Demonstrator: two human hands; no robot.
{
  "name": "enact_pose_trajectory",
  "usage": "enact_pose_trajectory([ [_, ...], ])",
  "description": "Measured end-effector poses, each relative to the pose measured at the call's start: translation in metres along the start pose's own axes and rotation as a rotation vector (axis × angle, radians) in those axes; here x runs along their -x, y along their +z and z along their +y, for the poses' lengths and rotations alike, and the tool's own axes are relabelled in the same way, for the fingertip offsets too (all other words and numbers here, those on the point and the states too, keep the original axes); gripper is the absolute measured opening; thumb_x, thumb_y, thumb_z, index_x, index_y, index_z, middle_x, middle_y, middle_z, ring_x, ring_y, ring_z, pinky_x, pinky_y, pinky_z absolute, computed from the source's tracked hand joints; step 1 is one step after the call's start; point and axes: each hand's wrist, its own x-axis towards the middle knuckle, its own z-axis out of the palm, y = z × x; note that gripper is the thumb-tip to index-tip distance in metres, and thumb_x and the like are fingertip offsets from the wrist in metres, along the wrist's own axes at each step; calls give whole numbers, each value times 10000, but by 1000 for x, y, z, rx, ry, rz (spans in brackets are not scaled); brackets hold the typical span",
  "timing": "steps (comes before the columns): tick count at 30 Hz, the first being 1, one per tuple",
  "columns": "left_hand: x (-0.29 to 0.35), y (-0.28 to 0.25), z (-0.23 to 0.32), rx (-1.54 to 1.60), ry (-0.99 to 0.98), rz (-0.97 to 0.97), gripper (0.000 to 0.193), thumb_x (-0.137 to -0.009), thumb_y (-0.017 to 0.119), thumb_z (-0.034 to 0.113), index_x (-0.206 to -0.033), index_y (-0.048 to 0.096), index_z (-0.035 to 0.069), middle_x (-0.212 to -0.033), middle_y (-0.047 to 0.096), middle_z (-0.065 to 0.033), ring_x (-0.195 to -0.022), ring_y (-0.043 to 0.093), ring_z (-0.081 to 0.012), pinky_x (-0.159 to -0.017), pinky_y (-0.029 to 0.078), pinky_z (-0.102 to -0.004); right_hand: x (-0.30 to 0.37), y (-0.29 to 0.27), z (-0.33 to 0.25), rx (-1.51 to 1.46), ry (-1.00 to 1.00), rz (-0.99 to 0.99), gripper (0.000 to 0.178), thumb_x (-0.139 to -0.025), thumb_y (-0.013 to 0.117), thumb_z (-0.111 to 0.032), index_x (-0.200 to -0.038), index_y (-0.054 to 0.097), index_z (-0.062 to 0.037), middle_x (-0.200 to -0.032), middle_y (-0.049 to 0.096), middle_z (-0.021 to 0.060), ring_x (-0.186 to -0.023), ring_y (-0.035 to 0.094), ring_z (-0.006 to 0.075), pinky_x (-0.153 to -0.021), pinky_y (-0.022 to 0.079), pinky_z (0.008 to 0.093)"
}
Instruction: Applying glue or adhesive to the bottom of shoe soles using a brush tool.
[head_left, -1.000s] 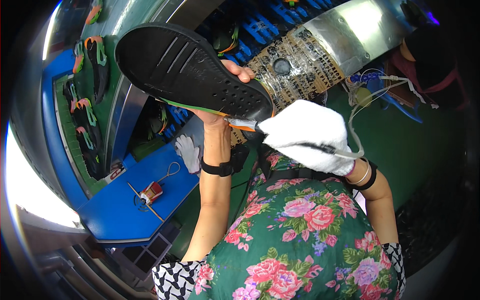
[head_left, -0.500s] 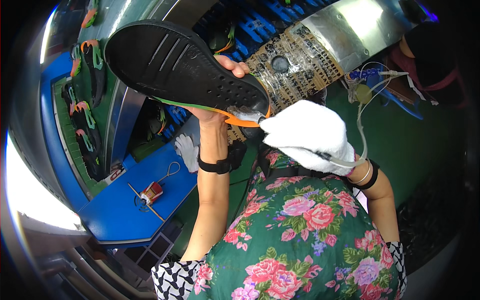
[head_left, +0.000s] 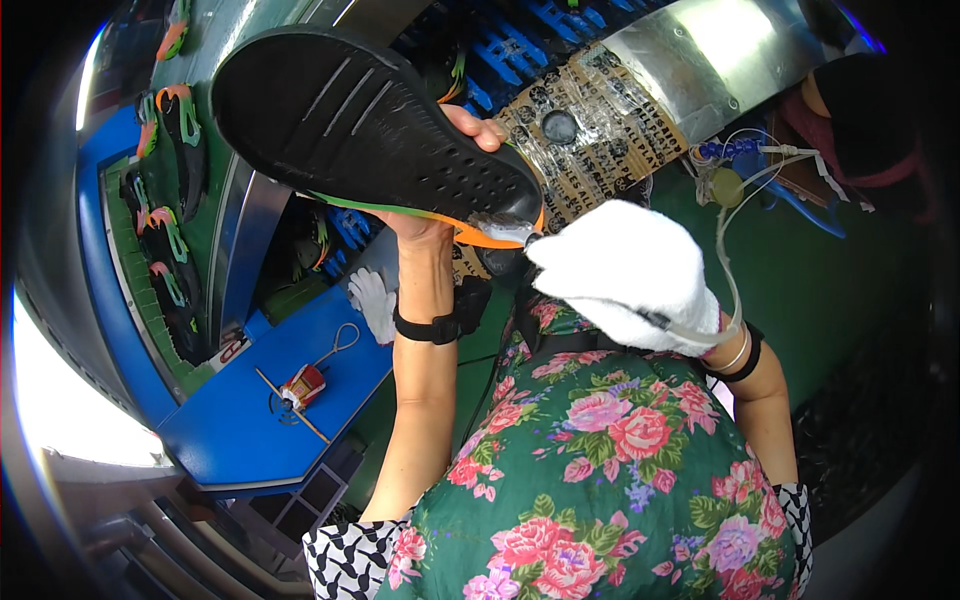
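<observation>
My left hand (head_left: pixel 415 224) grips a shoe (head_left: pixel 365 130) from beneath, thumb side and fingertips showing at its two edges. The shoe's black underside faces up, with slots, rows of small holes and a green-to-orange edge. A white cloth mitt covers my right hand (head_left: pixel 622 280), which is closed on a brush (head_left: pixel 505 230) fed by a clear tube (head_left: pixel 738 275). The pale bristles lie against the orange-edged end of the shoe's underside. My right fingers are hidden inside the mitt.
Several black shoes with orange and green collars (head_left: pixel 180 110) stand on a green belt at left. A blue table (head_left: pixel 240 430) carries a white glove (head_left: pixel 373 300) and a red container (head_left: pixel 303 385). A cardboard-covered ledge (head_left: pixel 600 110) lies beyond my hands. Another person's arm (head_left: pixel 850 110) shows at right.
The shoe has tipped slightly in my left hand, and its underside looks shinier. My mitted right hand and the brush have shifted slightly to the right.
</observation>
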Motion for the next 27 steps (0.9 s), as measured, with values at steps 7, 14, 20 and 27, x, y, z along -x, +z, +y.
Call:
enact_pose_trajectory([
  [7,-1,5,-5,-3,9,117,915,-868,484,815,-1133,621,-50,-1031,650,-148,-913,661,-288,-939,490,-489,4,10,-6,21,-34,-12,274,-774,771,-47,-1044,741,-78,-1060,742,107,-859,702,277,-708,588,365],
  [14,-3,2,-13,101,-25,-10,935,-865,481,820,-1174,614,-52,-1092,640,-151,-979,643,-286,-953,476,-488,-3,9,-13,-141,-18,28,244,-810,736,-51,-1053,754,-56,-1066,750,125,-886,721,296,-770,598,401],
  [20,-2,3,-16,84,15,44,930,-880,461,814,-1186,610,-51,-1093,640,-156,-973,640,-279,-940,469,-481,6,4,-9,60,-34,11,219,-814,729,-42,-1029,762,-73,-1055,752,115,-840,710,288,-725,593,372],
  [27,-3,4,-20,116,11,21,939,-866,462,829,-1200,614,-35,-1091,642,-155,-965,647,-279,-944,471,-483,1,2,-11,17,-72,37,236,-795,741,-56,-1030,758,-73,-1069,743,120,-863,710,293,-720,595,376],
])
